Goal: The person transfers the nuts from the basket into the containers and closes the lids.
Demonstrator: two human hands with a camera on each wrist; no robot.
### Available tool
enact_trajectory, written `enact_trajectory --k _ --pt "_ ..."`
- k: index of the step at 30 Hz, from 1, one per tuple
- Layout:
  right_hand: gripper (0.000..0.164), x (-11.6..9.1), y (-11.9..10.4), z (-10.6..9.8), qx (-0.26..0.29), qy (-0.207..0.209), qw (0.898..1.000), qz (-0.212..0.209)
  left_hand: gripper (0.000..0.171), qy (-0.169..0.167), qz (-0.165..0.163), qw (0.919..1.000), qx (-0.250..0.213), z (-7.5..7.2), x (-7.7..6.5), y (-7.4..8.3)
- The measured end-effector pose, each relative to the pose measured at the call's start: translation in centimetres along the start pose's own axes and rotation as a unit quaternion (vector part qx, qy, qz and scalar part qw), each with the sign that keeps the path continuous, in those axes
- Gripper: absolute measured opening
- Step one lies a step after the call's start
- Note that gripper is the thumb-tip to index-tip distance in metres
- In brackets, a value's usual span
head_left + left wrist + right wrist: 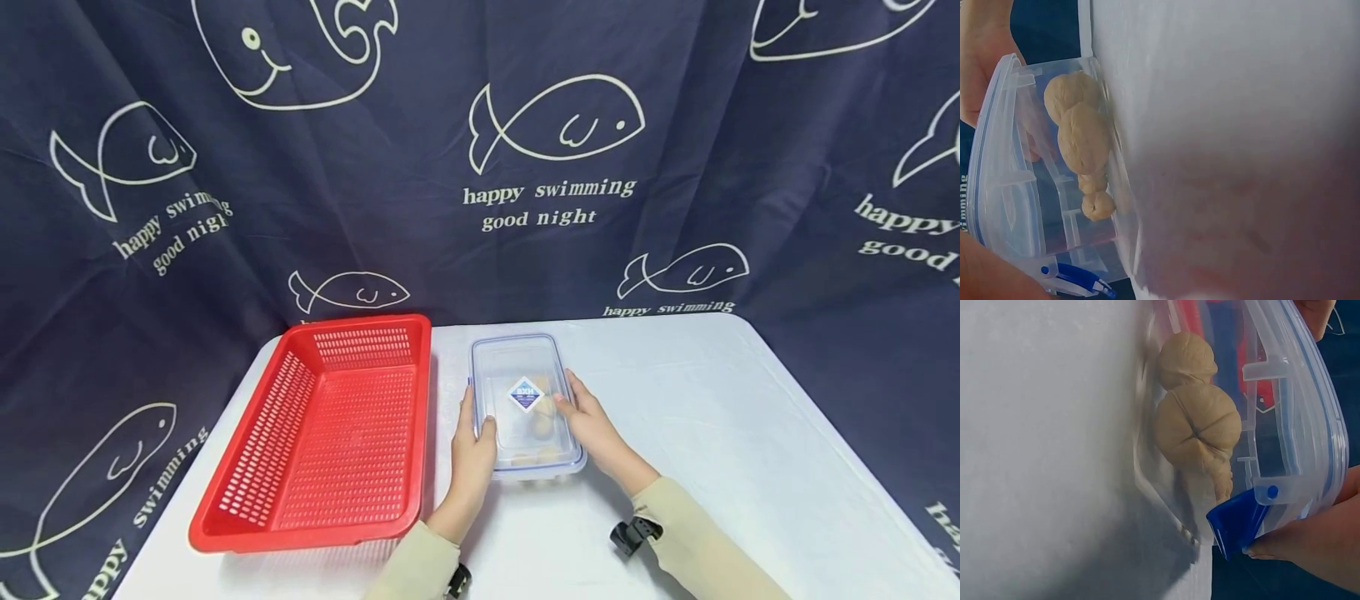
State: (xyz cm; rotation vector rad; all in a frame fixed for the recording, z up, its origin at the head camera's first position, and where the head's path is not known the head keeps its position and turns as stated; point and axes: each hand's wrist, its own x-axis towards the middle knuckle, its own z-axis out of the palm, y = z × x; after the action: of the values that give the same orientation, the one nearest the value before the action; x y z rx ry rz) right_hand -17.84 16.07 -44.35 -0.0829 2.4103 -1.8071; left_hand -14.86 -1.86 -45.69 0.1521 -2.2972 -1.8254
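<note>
A clear plastic food container (510, 357) with a blue-edged lid sits on the table, a diamond-shaped label (526, 394) on top. My left hand (472, 458) holds its left side, thumb at the lid's edge. The opposite side is held by my right hand (600, 429), whose thumb lies over the lid. Through the walls, several creased beige lumps (1084, 140) show; what they are, I cannot tell. A blue latch (1241, 520) tilts outward from the wall, touched by a right fingertip. Another blue latch (1079, 276) stands near the left hand.
To the left of the container is a red perforated plastic basket (352, 450) with nothing visible inside. A white cloth (675, 383) covers the table. Behind it hangs a dark blue curtain (420, 208) with white fish drawings. Black bands (635, 533) are on the wrists.
</note>
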Motion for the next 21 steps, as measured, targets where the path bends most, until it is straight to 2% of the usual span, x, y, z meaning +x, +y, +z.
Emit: enact_trajectory --k 8,15,21 --pt "0.061 0.19 0.20 0.27 0.001 0.004 1.000 0.023 0.049 -0.001 -0.013 0.9999 -0.004 0.13 0.21 -0.40" --pt "0.062 0.21 0.41 0.49 0.009 0.008 0.999 0.036 0.049 -0.009 -0.020 0.9998 0.003 0.06 0.33 -0.77" --pt "0.061 0.45 0.64 0.63 0.008 0.013 0.999 0.032 0.048 -0.010 -0.008 0.9999 0.011 0.01 0.45 -0.88"
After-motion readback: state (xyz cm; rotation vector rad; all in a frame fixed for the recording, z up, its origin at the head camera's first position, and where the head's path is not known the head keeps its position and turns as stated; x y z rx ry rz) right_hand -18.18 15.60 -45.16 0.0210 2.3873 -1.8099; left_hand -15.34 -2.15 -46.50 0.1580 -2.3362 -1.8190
